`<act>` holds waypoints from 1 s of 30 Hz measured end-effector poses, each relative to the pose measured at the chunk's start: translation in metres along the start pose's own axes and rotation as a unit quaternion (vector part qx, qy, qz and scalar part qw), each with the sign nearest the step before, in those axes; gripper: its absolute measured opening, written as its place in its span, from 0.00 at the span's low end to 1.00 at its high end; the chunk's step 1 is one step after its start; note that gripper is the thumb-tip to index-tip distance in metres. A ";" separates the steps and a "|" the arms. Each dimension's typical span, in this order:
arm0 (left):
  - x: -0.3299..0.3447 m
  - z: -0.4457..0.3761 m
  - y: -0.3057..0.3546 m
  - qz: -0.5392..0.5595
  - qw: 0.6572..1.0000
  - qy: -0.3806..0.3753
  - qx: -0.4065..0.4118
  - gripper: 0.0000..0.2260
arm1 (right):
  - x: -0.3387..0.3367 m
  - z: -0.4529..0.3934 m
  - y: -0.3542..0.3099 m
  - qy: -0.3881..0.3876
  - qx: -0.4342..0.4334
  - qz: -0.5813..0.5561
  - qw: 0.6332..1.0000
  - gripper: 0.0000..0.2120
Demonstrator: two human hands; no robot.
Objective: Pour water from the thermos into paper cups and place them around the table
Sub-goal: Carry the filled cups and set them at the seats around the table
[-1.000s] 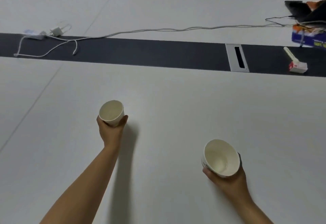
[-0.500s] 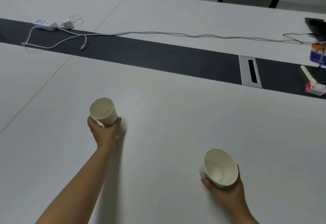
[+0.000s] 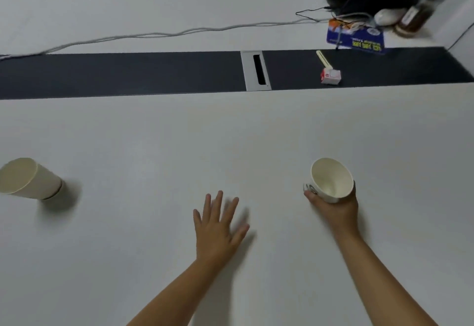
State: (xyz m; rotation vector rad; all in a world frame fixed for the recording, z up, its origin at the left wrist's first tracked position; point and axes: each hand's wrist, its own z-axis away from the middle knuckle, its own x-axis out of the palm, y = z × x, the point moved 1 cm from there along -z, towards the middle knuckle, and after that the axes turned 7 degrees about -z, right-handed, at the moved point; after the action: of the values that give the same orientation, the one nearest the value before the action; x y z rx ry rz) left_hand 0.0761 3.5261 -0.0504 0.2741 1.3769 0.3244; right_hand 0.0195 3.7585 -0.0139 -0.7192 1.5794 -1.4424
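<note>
- While two paper cups are in view, only one is held: the right hand (image 3: pixel 336 210) wraps its fingers and thumb round the right cup (image 3: pixel 331 180), gripping it low on the wall, just above the table (image 3: pixel 154 146).
- That cup is cream-white inside, with a dark printed mark on its outer wall by the thumb; its mouth tilts toward the camera, and whether any water lies in it cannot be told.
- Well to the left of the right cup, the left cup (image 3: pixel 28 179) stands alone on the table at the picture's edge, plain cream with a darker ring at its base; its mouth faces away, so its contents are hidden.
- Between the two cups, nearer the right one, the left hand (image 3: pixel 218 228) is spread flat, fingers straight and apart, holding nothing; blur hides whether it touches the table.
- Beyond the right cup, one dark strip (image 3: pixel 128 74) crosses the table, with one grey cable hatch (image 3: pixel 256 70) set into it.
- On the strip, right of the hatch, lies one small red-and-white carton (image 3: pixel 331 76) with a pale stick (image 3: pixel 322 58) just beside it.
- Farther off still, a blue box (image 3: pixel 356 39) holds what look like crumpled wrappers; one brown jar (image 3: pixel 415 17) and a white rounded thing (image 3: pixel 387 16) stand just right of it.
- One grey cable (image 3: pixel 154 35) runs leftward from the box along the far table.
</note>
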 end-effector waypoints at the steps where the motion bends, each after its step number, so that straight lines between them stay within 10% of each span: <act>1: 0.008 -0.004 0.009 -0.050 0.998 -0.026 0.001 0.30 | -0.010 -0.012 0.005 0.011 0.007 -0.012 1.000 0.32; 30: 0.023 -0.010 0.025 -0.134 0.988 -0.044 -0.063 0.36 | -0.022 -0.106 0.048 0.045 -0.011 0.007 0.999 0.33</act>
State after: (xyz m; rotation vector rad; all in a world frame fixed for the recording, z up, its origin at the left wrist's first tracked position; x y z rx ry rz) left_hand 0.0678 3.5577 -0.0634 -0.0020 1.2828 0.1726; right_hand -0.0564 3.8366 -0.0596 -0.6629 1.6673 -1.4664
